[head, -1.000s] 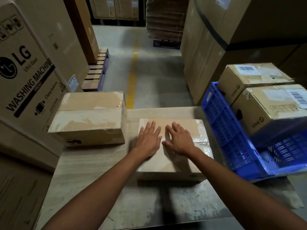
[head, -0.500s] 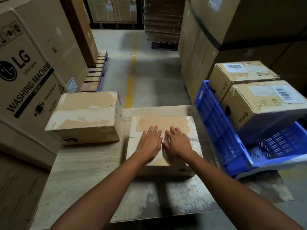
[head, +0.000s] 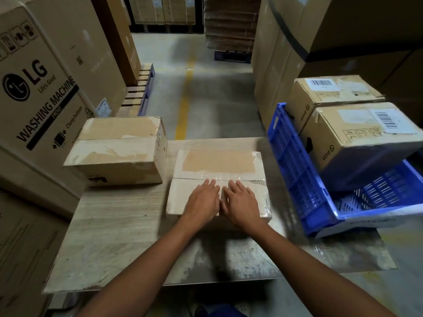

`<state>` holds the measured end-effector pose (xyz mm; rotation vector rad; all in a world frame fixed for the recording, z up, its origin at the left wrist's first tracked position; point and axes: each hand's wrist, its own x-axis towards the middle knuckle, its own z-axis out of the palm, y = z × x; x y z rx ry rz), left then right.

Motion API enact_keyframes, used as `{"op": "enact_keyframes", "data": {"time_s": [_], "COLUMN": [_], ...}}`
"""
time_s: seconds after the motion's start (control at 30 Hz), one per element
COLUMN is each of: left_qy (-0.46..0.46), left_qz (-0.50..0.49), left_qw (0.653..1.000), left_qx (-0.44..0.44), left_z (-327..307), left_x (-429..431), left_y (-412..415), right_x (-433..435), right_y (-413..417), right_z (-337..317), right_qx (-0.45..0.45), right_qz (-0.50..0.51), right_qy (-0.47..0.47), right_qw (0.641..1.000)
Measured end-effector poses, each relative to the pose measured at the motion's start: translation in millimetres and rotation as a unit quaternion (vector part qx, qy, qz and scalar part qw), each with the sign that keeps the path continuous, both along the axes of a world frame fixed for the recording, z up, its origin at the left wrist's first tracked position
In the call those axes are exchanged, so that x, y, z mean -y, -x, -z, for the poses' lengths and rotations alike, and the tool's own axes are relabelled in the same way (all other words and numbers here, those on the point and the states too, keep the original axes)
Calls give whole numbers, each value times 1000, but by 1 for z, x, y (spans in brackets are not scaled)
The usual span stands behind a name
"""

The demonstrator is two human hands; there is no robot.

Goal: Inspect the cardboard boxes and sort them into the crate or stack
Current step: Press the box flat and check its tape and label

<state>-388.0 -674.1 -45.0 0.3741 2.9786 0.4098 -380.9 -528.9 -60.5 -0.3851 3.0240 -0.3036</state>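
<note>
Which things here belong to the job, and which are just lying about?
In the job: left hand, right hand, taped box under them, taller box, blue crate, its near box, its far box.
Just there: washing machine carton, wooden pallet, yellow floor line.

Left hand [head: 202, 202] and right hand [head: 241, 202] flat on taped box [head: 218, 165], blue crate [head: 297, 179] right

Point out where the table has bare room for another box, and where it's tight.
Roomiest: the table near-left, bordered by the left box, the taped box under the left hand and right hand, and the near edge. A smaller patch sits near-right, on the near side of the blue crate. Tight: the gaps flanking the taped box.
</note>
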Motion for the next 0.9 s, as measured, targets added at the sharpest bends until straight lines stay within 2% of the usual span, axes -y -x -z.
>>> {"op": "enact_keyframes", "data": {"time_s": [0.13, 0.27, 0.4, 0.5, 0.67, 0.77, 0.9], "left_qy": [-45, -57, -31, -36, -37, -50, -8], "left_qz": [-23, -58, -62, -43, 59, 50, 55], "left_qw": [998, 996, 997, 998, 997, 997, 998], "left_qx": [-30, -38, -32, -24, -16, -10, 10], "left_z": [13, 17, 8, 5, 7, 10, 7], "left_x": [-2, -9, -16, -23, -52, -66, -70], "left_y": [-33, -40, -37, -37, -43, -47, -41], "right_x": [-5, -8, -8, -17, -51, -61, -63], "right_y": [-31, -47, -46, -47, -54, -57, -55], "right_z": [11, 25, 21, 14, 10, 13, 13], "right_qx": [-71, -70, -60, -54, -46, -44, -55], "right_qz": [16, 44, 51, 50, 84, 76, 66], "right_qy": [29, 83, 116, 120, 92, 94, 86], "right_qw": [997, 993, 990, 990, 991, 992, 993]}}
